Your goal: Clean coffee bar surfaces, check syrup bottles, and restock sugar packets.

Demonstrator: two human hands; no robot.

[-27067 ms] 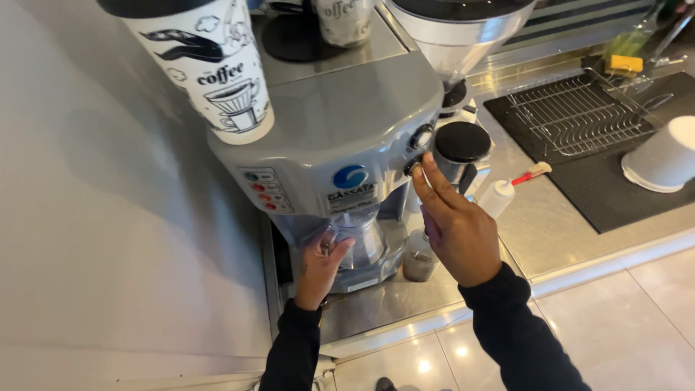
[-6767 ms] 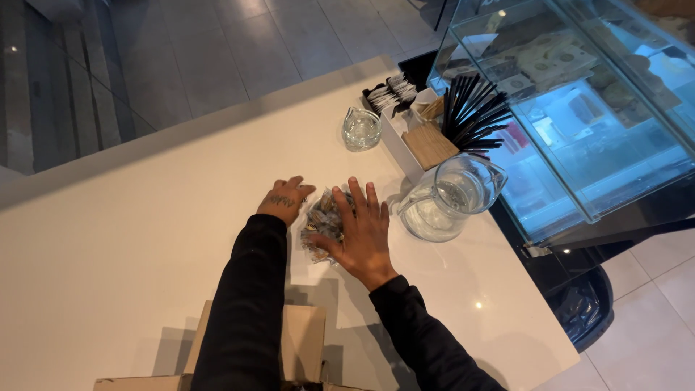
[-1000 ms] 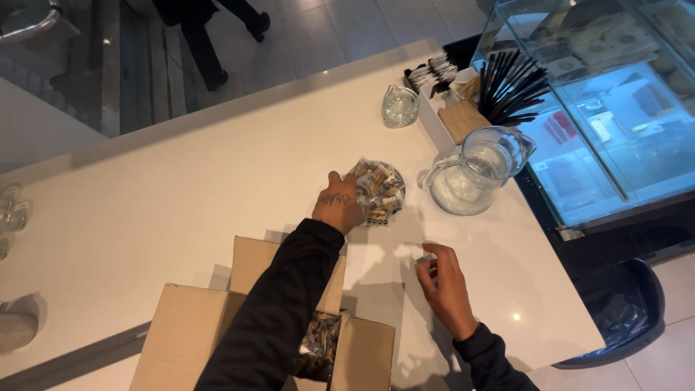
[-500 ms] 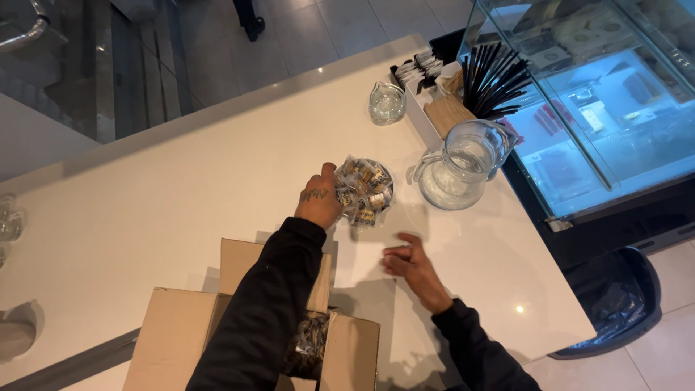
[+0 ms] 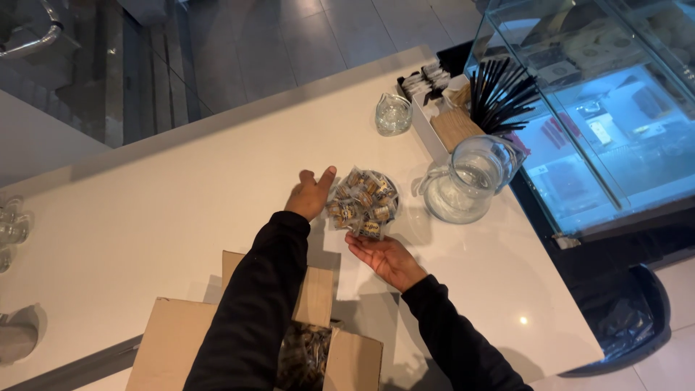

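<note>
From the head view, I see my left hand (image 5: 310,194) resting on the white bench (image 5: 145,210) just left of a small glass bowl (image 5: 364,203) heaped with wrapped sweets. Its fingers are spread, the thumb raised toward the bowl's rim, touching or nearly touching it; I judge that it stands there to steady the bowl from that side. My right hand (image 5: 385,257) lies palm up just below the bowl, fingers loosely open and holding nothing, the fingertips at the near edge of the heap, placed as if to catch any sweet that slides off.

The bowl sits near the middle of the bench, between my hands and a clear glass jug (image 5: 467,185) to its right, which stands apart from it. The sweets are small packets in gold, brown and silvery wrappers, piled above the rim.

Nearer to me an open cardboard box (image 5: 239,340) shows more dark packets inside. Farther off stand a small glass cup (image 5: 393,114) and a holder of black stirrers (image 5: 496,90).
</note>
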